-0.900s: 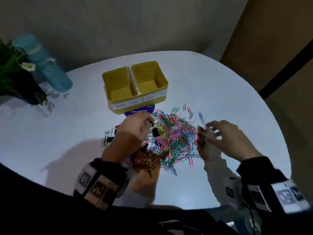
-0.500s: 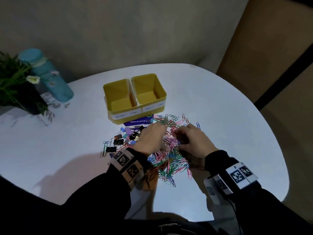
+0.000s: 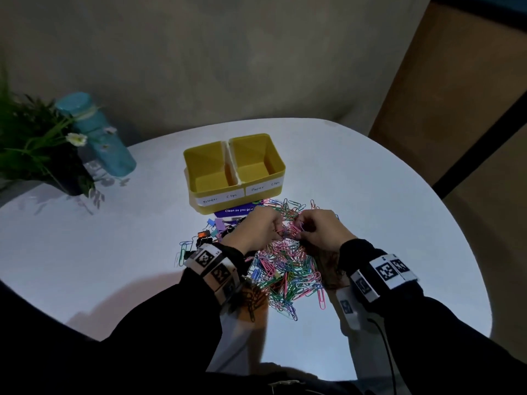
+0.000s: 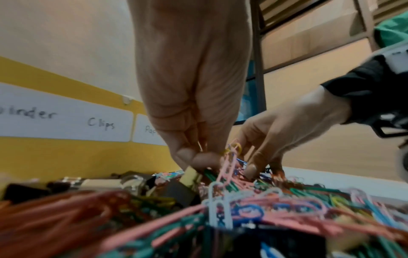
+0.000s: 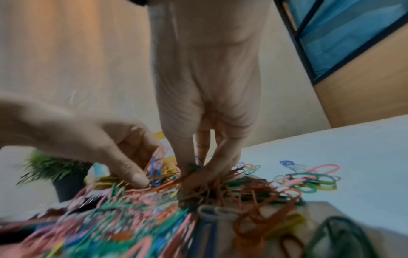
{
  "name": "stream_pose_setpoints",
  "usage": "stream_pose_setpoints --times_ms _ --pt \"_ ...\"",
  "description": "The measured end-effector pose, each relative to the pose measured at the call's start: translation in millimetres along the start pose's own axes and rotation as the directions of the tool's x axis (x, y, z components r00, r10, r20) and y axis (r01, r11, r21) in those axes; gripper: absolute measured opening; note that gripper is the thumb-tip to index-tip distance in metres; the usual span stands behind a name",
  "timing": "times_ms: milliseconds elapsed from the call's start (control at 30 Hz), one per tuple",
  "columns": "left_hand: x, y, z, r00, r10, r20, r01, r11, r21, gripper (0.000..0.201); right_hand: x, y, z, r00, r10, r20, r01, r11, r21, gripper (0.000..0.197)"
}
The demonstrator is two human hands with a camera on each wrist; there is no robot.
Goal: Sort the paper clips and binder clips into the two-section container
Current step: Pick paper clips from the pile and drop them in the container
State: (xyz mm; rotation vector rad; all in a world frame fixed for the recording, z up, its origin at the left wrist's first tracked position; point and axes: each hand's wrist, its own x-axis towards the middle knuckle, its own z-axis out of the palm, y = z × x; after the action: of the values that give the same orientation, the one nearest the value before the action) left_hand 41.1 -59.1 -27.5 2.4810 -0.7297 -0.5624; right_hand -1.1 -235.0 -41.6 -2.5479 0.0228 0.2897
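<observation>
Having drawn closer together since a moment ago, left hand [image 3: 258, 228] and right hand [image 3: 322, 230] pinching paper clips [image 3: 288, 269] heaped on white round table [image 3: 385, 195], before yellow two-section container [image 3: 245, 192]; showing shelving only in wrist views; lying left of heap, partly hidden behind left wrist, binder clips [image 3: 212, 230]

Yellow container [image 3: 258, 178], white labels [image 3: 220, 199]; multicoloured paper clips [image 3: 288, 269]; teal bottle [image 3: 98, 135]; black sleeves [image 3: 171, 323].

Container [image 3: 236, 195] behind paper clips [image 3: 288, 272]
</observation>
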Motion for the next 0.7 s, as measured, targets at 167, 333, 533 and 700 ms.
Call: stream_pose_setpoints --times_ms 167,333,533,700 --pt "-10.0 -8.9 -20.6 0.996 -0.051 -0.072 0.024 0.942 -0.334 0.015 -0.5 -1.3 -17.9 0.989 0.135 0.066 -0.15 0.856 0.494 0.028" --pt "-17.9 -9.5 -47.3 0.989 -0.073 -0.128 0.001 0.874 -0.486 0.018 -2.1 -9.9 -48.0 0.989 0.098 0.111 -0.148 0.675 0.723 0.027" --pt "-24.0 0.7 -80.9 0.97 -0.126 -0.207 -0.051 0.729 -0.682 0.016 -2.4 -34.9 -83.8 0.997 0.074 0.004 -0.046 0.581 0.813 0.013" --pt "-7.9 13.8 -124.6 0.916 -0.156 -0.369 -0.173 0.676 -0.717 0.019 14.5 -60.9 -115.1 0.996 0.051 -0.071 0.04 0.46 0.887 0.011"
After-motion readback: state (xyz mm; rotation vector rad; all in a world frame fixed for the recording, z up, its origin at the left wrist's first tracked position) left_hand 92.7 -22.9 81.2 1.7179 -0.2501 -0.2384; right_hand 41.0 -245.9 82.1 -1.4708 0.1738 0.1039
